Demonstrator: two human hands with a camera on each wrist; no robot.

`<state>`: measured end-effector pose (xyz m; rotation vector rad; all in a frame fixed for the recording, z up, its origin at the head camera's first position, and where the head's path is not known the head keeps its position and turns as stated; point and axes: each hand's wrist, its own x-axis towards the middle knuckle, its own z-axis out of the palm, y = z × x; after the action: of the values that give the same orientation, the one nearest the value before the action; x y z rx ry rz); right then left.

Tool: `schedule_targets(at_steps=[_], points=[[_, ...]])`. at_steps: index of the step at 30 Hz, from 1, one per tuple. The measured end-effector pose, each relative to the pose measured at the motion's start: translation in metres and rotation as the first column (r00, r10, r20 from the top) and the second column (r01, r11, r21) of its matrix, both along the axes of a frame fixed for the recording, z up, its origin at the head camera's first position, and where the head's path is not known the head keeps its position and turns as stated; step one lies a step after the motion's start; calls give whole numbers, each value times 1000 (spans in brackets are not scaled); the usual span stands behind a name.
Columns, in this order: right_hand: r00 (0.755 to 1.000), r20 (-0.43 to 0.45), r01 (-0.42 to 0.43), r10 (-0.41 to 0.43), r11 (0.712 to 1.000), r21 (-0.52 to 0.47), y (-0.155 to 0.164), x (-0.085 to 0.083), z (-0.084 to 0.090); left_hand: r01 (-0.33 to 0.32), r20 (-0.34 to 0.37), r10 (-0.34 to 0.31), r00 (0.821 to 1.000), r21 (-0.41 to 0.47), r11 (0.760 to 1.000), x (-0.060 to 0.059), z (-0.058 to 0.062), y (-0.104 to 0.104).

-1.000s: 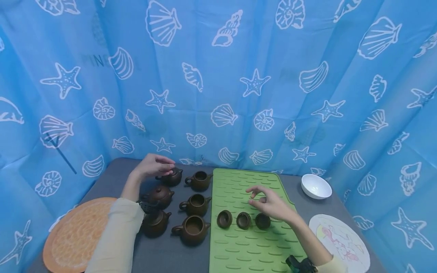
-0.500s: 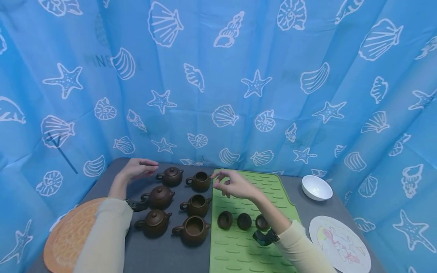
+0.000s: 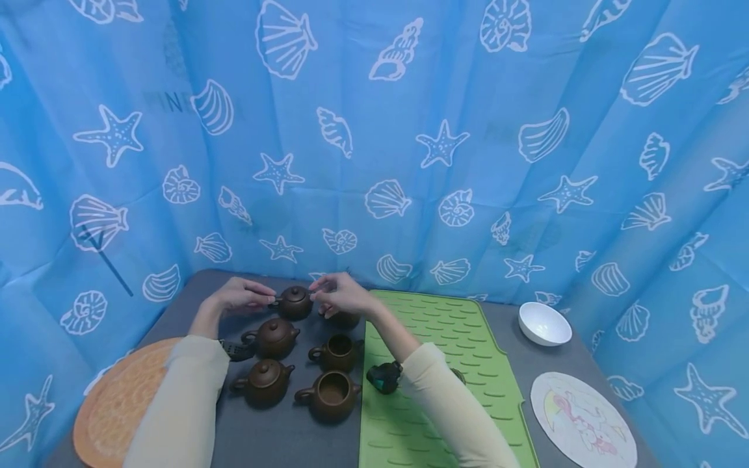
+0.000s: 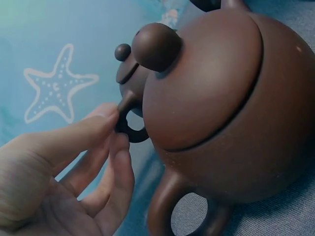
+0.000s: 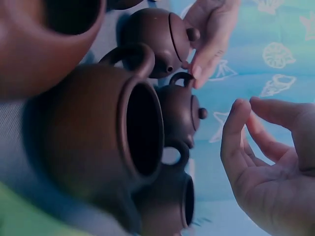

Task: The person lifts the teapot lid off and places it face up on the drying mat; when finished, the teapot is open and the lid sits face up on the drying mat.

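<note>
Grey desk [image 3: 281,442] holds one green mat [image 3: 445,325], one orange mat [image 3: 117,403], one picture plate [image 3: 585,422], six brown pots (three with lids, three open) and one white bowl [image 3: 544,323]. The far pot [image 3: 294,302] sits at 11 o'clock. The left hand [image 3: 240,296] touches its handle, grip spread. The right hand [image 3: 339,292], at its 3 o'clock, is loose and holds nothing. It is best to steady the pot softly from both sides, as I think its lid could slip.
</note>
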<state>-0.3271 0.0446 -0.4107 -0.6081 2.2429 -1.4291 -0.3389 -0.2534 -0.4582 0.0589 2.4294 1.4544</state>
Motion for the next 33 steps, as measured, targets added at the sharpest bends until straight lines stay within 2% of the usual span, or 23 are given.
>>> schedule_targets(at_steps=[7, 15, 25, 33], points=[[992, 82, 97, -91, 993, -68, -34, -14, -15, -17, 17, 17, 1000, 19, 1000, -1, -6, 0], [971, 105, 222, -214, 972, -76, -58, -19, -29, -26, 26, 25, 999, 56, 998, -3, -16, -8], [961, 23, 276, -275, 959, -66, -67, -16, -40, -19, 3, 19, 1000, 58, 998, 1, -16, -8], [939, -98, 337, -331, 940, 51, -75, -13, -39, -22, -10, 23, 1000, 63, 998, 3, -15, -6]])
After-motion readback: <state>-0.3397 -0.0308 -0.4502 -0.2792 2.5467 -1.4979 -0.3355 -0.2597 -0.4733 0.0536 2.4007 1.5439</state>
